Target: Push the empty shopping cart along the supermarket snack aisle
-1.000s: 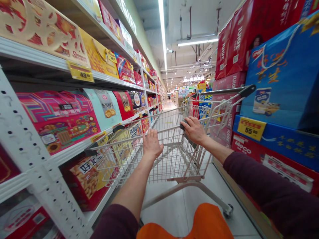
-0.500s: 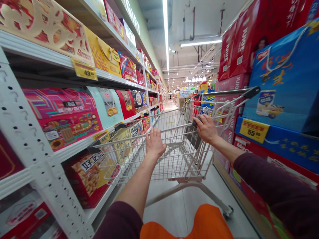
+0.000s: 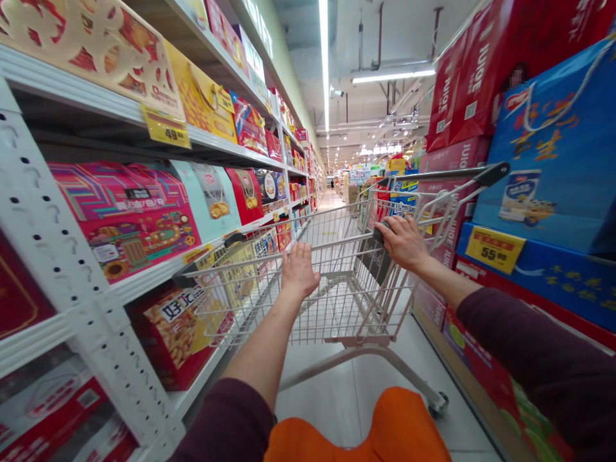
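Note:
A wire shopping cart stands crosswise before me in the aisle, and its basket looks empty. On the near top rail lies my left hand, fingers together and bent over the bar, thumb out to the side. Farther right, my right hand is closed around the rail by a dark plastic piece at the basket's corner. The cart's handle reaches toward the stacked boxes on the right, and neither hand is on it. The undersides of my fingers are hidden.
White shelving on the left holds gift boxes, among them a pink box and a mint-green box. To the right stand stacked red boxes and a blue gift bag. A cart wheel rests near the right-hand display.
The view has shifted slightly, so most things appear a little farther right. Both hands stay at the same places on the cart, which keeps its angle.

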{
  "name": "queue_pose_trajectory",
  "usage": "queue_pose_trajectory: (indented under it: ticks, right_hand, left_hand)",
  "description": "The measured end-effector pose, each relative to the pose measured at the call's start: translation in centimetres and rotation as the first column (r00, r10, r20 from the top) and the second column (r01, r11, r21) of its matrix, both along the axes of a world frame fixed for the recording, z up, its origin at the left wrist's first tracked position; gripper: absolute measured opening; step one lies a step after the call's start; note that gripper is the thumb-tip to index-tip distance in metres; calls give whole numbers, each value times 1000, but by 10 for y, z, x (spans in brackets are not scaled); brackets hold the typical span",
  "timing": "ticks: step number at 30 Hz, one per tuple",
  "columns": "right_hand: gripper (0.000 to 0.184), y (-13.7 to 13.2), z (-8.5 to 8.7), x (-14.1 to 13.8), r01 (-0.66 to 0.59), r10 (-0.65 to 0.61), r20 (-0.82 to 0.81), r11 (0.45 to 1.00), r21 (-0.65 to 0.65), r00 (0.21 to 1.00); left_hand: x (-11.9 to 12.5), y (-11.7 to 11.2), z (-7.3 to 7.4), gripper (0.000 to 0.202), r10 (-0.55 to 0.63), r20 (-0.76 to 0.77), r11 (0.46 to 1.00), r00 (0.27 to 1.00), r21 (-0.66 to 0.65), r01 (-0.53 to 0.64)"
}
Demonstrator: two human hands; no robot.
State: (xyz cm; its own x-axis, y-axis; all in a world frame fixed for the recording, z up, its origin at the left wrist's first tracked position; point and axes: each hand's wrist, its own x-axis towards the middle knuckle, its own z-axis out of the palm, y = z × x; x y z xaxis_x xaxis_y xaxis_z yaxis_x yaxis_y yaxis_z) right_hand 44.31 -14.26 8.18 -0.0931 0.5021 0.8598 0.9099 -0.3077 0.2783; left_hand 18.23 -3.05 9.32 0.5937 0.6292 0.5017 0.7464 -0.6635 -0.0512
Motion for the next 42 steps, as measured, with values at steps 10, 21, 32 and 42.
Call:
queue_pose_trajectory:
  ticks: [10,21,32,42]
  right_hand:
    - [39,24,-9,-39,-137,135,-98,990,-19,986]
    - [39,4,-6,-11,-72,70,-92,997,-17,993]
    - [45,29,-12,-51,-212,209,-201,977,6,957]
    - [45,47,-11,-84,-242,231,-106,966,-96,967]
  left_hand:
    - [3,-1,-2,76,5,-3,1000,1000,4,-5]
    - [0,4,-6,82,-22,-22,1000,1000,12,22]
    - [4,1,-4,84,-15,-18,1000,1000,8,15]
    - [12,-4,-7,84,4,-1,998,1000,60,-4]
